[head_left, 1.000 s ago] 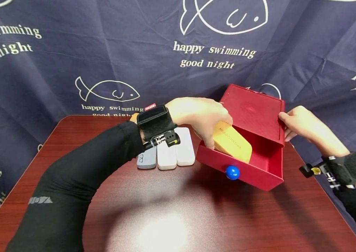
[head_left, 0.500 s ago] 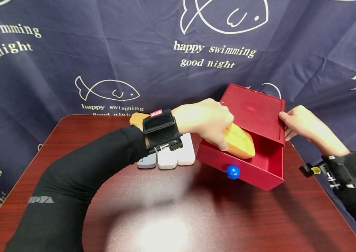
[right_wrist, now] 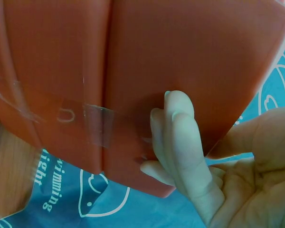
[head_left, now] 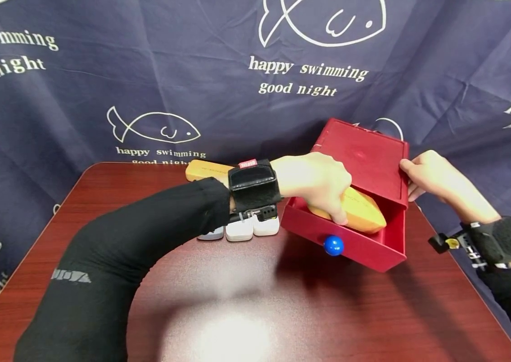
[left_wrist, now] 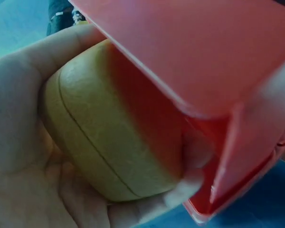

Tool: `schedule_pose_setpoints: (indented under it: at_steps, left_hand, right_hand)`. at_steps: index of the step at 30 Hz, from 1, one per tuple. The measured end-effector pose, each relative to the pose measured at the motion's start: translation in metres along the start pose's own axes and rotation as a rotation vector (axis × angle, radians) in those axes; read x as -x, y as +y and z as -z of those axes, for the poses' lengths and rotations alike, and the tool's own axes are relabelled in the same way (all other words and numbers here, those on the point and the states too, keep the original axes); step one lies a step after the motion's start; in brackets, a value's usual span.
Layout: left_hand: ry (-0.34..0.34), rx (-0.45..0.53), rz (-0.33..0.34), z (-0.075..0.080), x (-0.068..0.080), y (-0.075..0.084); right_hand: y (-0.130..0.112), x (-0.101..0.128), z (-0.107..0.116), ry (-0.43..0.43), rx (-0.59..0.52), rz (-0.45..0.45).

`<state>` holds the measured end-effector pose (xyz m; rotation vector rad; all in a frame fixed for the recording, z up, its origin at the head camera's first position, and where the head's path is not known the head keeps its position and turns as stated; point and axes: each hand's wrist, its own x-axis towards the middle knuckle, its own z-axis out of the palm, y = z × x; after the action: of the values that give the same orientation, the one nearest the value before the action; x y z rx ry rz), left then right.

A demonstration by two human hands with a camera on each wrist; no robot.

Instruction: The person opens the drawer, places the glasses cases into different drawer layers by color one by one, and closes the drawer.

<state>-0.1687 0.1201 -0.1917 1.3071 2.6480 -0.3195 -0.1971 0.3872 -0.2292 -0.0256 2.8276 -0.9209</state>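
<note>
My left hand (head_left: 321, 181) grips a yellow glasses case (head_left: 365, 213) and reaches into the drawer (head_left: 361, 253) of a red box (head_left: 359, 161). The drawer stands pulled out, with a blue knob on its front. In the left wrist view, the seam of the glasses case (left_wrist: 97, 142) faces the palm, and its far end passes under the red top panel (left_wrist: 190, 52). At the box's right edge, my right hand (head_left: 429, 173) has its thumb over the top rim. The right wrist view shows its fingers (right_wrist: 180, 128) against the red side panel (right_wrist: 199, 57).
A second yellow glasses case (head_left: 207, 170) lies at the back left, partly behind my left wrist. Ahead of it are a white case (head_left: 266, 227), another white case (head_left: 239, 232) and a grey-blue case (head_left: 211, 235). A printed curtain (head_left: 219, 65) hangs behind the reddish-brown table (head_left: 237, 291).
My left hand has moved right and slightly down with the yellow glasses case, which sits further along and lower in the drawer. My right hand and the box have stayed put.
</note>
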Motion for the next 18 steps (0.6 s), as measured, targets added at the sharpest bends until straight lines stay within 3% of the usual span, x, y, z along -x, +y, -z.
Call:
schedule_pose_setpoints:
  at_steps: [6, 12, 18]
  left_hand:
    - [0.027, -0.038, 0.084, 0.002, -0.004, 0.015]
    - [0.065, 0.025, 0.214, 0.002, -0.008, 0.036]
    - [0.026, 0.053, 0.258, 0.002, -0.007, 0.044]
  right_hand:
    - [0.0, -0.001, 0.0, 0.001, 0.001, -0.003]
    - [-0.001, 0.0, -0.001, 0.009, 0.017, -0.004]
    - [0.0, 0.001, -0.003, 0.021, 0.021, -0.002]
